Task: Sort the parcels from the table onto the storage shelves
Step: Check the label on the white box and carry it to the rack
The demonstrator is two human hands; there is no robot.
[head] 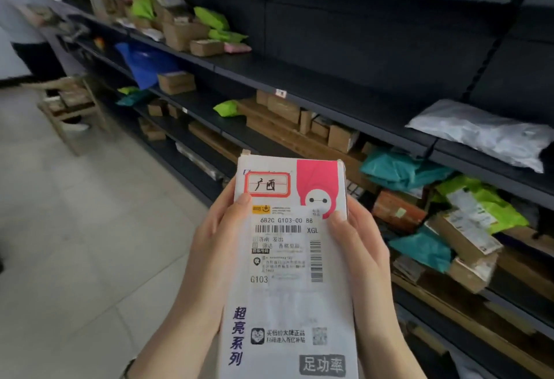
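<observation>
Closest to my camera is a white parcel (pixel 287 261), a flat box held upright in front of me with its shipping label facing up; I can read "G103" on it, and a red-bordered sticker with handwritten characters sits at its top left corner beside a pink cartoon print. My left hand (pixel 209 246) clamps the parcel's left edge, thumb pressed on the label just under the sticker. My right hand (pixel 362 246) clamps the right edge, thumb lying on the lower part of the pink print. So each grip is closed on the parcel, which hangs in the air, touching nothing else. Beyond it run dark storage shelves (pixel 314 91) carrying cardboard boxes, green and teal mailer bags and a grey bag (pixel 479 133) at the right. A wooden chair (pixel 72 109) stands on the tiled floor (pixel 75 228) at the left.
</observation>
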